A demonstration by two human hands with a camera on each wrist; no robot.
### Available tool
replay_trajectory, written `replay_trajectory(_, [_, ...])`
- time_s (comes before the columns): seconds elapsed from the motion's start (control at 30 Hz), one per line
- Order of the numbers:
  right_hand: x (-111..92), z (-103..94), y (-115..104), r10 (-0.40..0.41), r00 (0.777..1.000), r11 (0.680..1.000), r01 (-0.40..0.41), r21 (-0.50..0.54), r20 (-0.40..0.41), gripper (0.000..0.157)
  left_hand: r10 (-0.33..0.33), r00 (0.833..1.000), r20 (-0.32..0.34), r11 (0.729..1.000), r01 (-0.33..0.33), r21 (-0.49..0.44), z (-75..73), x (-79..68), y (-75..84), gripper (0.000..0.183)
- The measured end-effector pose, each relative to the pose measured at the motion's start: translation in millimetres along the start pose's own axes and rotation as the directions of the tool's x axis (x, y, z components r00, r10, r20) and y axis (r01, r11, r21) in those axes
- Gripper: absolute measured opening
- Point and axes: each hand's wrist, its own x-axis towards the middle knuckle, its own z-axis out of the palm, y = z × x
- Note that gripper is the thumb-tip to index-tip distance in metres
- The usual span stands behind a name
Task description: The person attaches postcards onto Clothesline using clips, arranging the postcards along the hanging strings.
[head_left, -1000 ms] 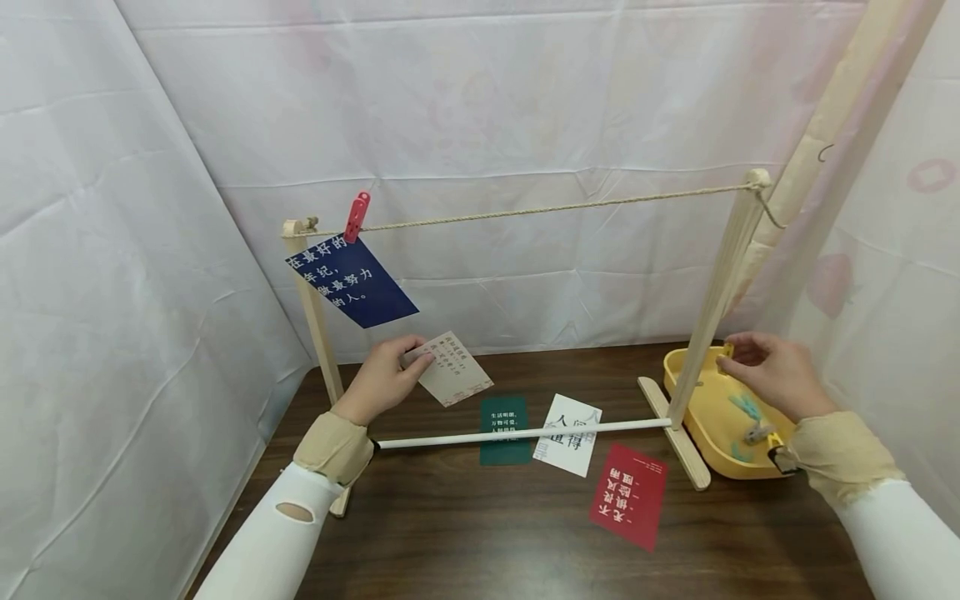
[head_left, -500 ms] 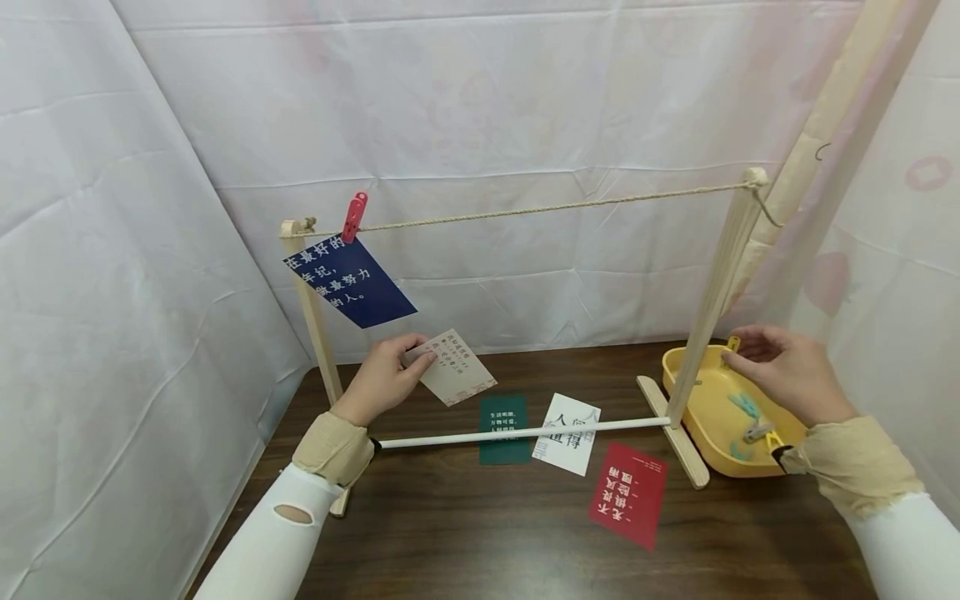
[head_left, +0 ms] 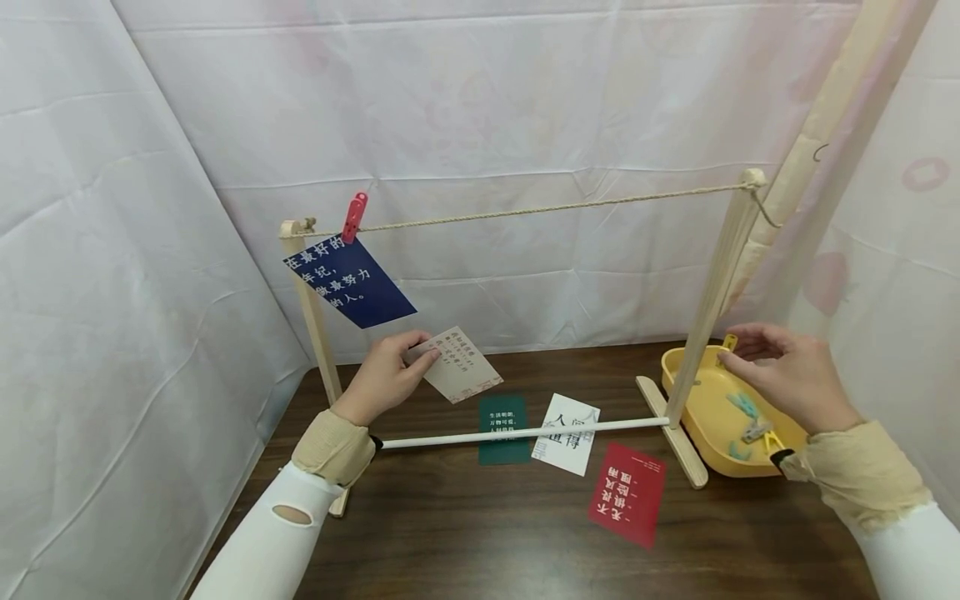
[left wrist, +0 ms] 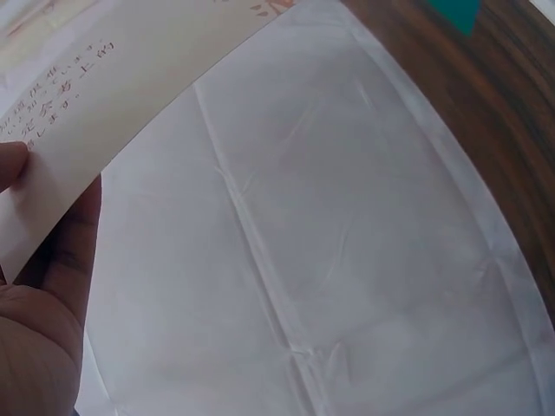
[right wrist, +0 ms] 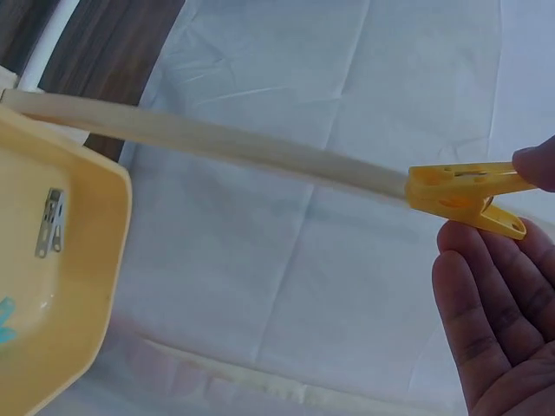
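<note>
My left hand (head_left: 386,375) pinches a beige card (head_left: 467,372) with printed writing by its left edge, thumb on top; the card is off the table. Over the yellow tray (head_left: 670,362), my right hand (head_left: 787,373) holds a yellow clothespin (right wrist: 460,186) by its handle end, between thumb and fingertips. In the right wrist view the clothespin's jaws look closed with nothing in them. A dark blue card (head_left: 358,287) hangs tilted from the twine (head_left: 555,210), clipped by a red clothespin (head_left: 355,217).
Wooden posts (head_left: 712,308) hold up the twine, with a white rod (head_left: 450,439) low between them. On the brown table lie a green card (head_left: 504,450), a white card (head_left: 553,454) and a red card (head_left: 628,496). Several clothespins lie in the tray, one grey (right wrist: 50,224).
The beige card has shifted a little to the right and up in my left hand's grip. My right hand has moved slightly right and up, still holding the yellow clothespin.
</note>
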Motion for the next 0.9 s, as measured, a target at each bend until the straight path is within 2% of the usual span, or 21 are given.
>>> replay_trajectory(0.3, [-1,3.7,-17,-0.12,0.99,0.993,0.12,-0.003,-0.071,0.032,0.055,0.998,0.007,0.998,-0.055,0.0,-4.6,2.2,9.3,0.014])
replay_trajectory(0.57, [2,12.9,-35,-0.212,0.972,0.975,0.218,0.051,-0.105,0.038,0.108,0.994,-0.015,0.994,-0.108,0.014,-10.4,4.9,13.9,0.013])
replay_trajectory(0.73, [1,19.3,-39,-0.221,0.97,0.973,0.226,0.048,-0.098,0.04,0.15,0.988,-0.028,0.988,-0.149,0.024,-13.1,8.2,14.9,0.01])
replay_trajectory(0.9, [1,23.2,-43,-0.234,0.969,0.97,0.238,0.049,-0.075,0.042,0.156,0.988,-0.016,0.987,-0.155,0.034,-17.9,10.7,19.2,0.01])
